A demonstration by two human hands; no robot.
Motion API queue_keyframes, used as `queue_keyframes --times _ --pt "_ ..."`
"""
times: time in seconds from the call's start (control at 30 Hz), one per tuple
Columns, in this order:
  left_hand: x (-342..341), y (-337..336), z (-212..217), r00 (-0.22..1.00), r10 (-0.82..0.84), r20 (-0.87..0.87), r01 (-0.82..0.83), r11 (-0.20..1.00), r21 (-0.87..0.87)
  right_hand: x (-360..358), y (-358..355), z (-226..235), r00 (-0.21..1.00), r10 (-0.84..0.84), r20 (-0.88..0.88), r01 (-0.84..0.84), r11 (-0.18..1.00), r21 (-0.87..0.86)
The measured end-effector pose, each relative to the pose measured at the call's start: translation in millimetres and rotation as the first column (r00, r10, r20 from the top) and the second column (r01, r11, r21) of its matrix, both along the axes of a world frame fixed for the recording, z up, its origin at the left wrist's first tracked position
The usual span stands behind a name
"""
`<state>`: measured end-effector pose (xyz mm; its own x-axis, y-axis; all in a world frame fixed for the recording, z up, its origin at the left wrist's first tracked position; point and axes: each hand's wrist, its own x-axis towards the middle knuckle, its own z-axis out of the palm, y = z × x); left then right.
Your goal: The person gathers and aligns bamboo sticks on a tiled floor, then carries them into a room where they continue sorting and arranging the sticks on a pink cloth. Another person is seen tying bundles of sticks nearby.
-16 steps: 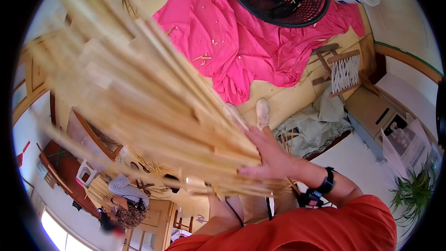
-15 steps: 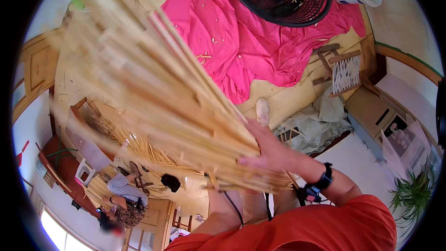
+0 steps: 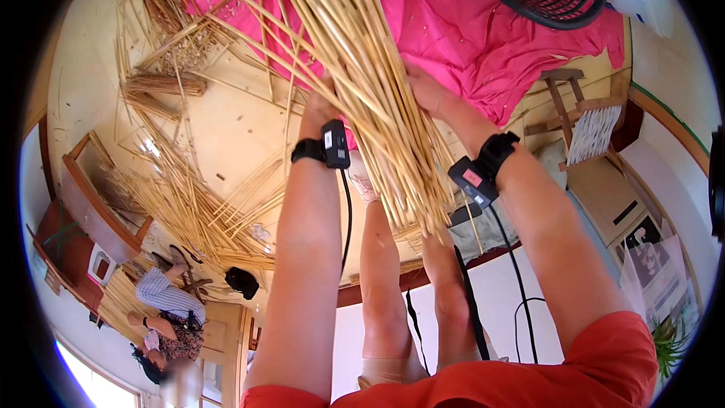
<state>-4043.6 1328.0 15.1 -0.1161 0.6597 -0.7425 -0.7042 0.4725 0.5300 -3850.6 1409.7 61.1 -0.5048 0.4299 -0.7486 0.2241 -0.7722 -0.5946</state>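
A thick bundle of long, pale yellow dry stalks [image 3: 377,106] stands in front of me, its lower ends just above my shins. My left hand [image 3: 322,103] grips it from the left side, my right hand [image 3: 426,92] from the right. Most of the fingers of both hands are hidden behind the stalks. A few stalks splay out of the bundle toward the upper left. Behind and beneath its upper part lies a bright pink cloth [image 3: 483,53] on the floor.
Many loose stalks [image 3: 196,212] and short brown bundles [image 3: 166,85] lie on the floor to the left. A dark mesh basket [image 3: 555,24] stands on the cloth, with a small stool [image 3: 593,132] at the right. Another person [image 3: 174,329] sits at lower left near a black bag [image 3: 242,283].
The bundle has swung from a leftward slant to nearly upright before me. My left hand, not visible earlier, now holds it too. The view has shifted.
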Motion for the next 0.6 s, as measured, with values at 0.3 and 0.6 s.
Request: queue_keyframes --times 0.3,0.6 --pt "-36.1 -3.3 -17.2 0.901 -0.119 -0.417 0.069 0.989 -0.131 13.1 -19.9 -33.1 0.955 0.017 0.295 -0.144 0.898 0.415" --pt "-63.1 -150.4 -45.9 0.265 -0.692 -0.671 0.174 0.719 -0.673 185.9 -164.9 -68.0 0.677 0.063 0.733 -0.163 0.984 0.065"
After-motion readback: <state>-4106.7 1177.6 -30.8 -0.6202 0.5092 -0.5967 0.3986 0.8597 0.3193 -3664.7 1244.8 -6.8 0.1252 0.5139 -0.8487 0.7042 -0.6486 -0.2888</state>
